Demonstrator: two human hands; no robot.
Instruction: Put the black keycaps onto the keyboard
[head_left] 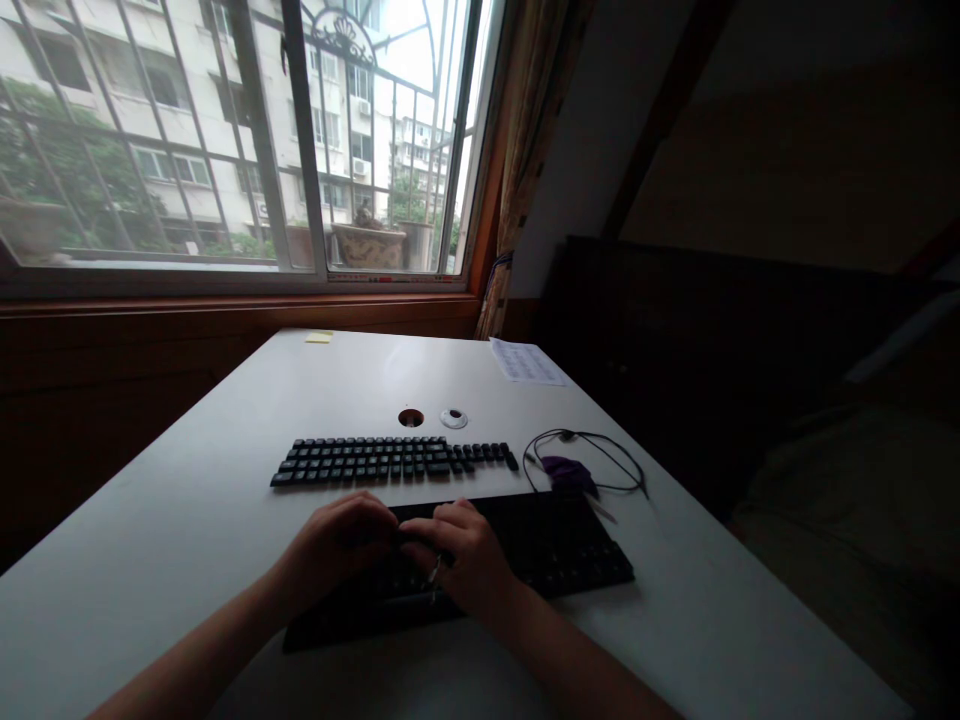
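Observation:
A black keyboard (555,540) lies at a slight angle near me on the white desk, many of its keys gone and bare sockets showing on the right. Over its upper left part, my left hand (341,540) is closed with curled fingers; what it pinches, if anything, is hidden. Touching it at the fingertips is my right hand (469,555), closed around a thin shiny wire tool (435,570), which looks like a keycap puller. Behind the keyboard, loose black keycaps (367,460) stand in several rows laid out in keyboard order.
A coiled black cable (637,465) and a purple cloth (568,472) lie beyond the keyboard's right end. Farther back are a round desk hole (411,418), its white cover (454,418), a printed sheet (529,362) and yellow sticky notes (319,338). A barred window faces the desk.

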